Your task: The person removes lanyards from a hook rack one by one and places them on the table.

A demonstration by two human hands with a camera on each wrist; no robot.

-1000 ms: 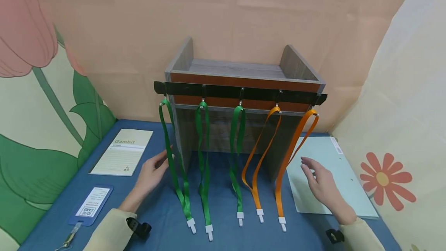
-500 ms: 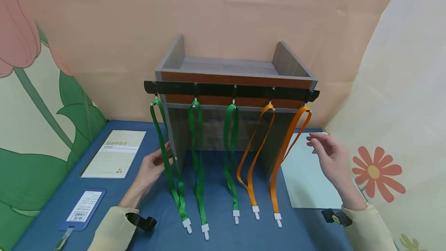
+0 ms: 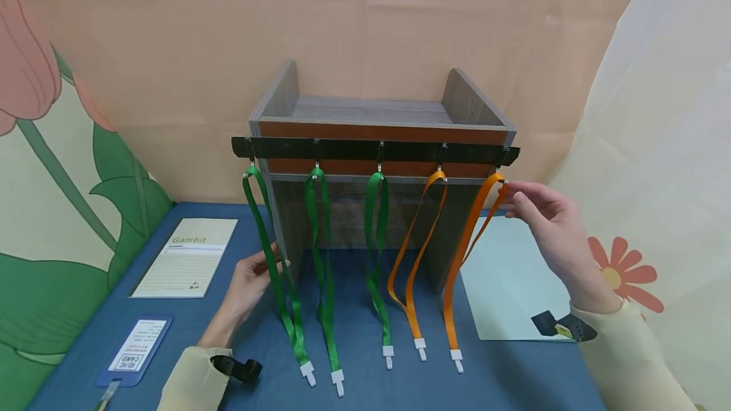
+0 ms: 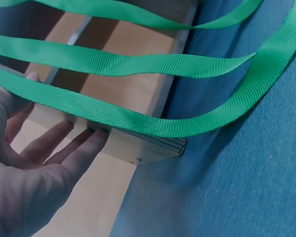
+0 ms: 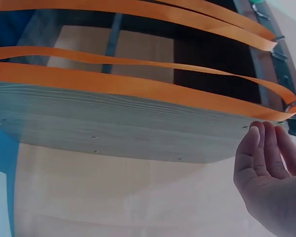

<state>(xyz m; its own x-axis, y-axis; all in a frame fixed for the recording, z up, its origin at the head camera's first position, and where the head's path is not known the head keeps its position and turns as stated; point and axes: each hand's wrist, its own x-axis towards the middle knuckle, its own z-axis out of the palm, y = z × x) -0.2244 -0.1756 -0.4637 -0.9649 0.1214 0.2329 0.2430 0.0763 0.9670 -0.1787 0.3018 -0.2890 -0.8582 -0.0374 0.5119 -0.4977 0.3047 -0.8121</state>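
Observation:
In the head view, several lanyards hang from metal hooks on a black rail (image 3: 348, 150). Three are green, two orange, each ending in a white clip. My left hand (image 3: 248, 284) is beside the left side panel of the grey wooden shelf (image 4: 148, 145), behind the leftmost green lanyard (image 3: 292, 325). Its fairly straight fingertips touch the panel in the left wrist view. At the top of the rightmost orange lanyard (image 3: 454, 300), my right hand (image 3: 551, 227) has its fingertips by the loop and hook (image 5: 295, 104). No grip on the lanyard is plain; part of this hand is cut off.
A Gambit notepad (image 3: 188, 259) and a blue card holder (image 3: 134, 351) lie on the blue cloth (image 3: 400, 392) at the left. A pale green folder (image 3: 514, 297) lies at the right. Printed cloth walls rise behind and on both sides.
My right hand has moved up and inward from over the folder to the top of the rightmost orange lanyard. The left hand stays by the shelf's side panel. The head view has shifted slightly.

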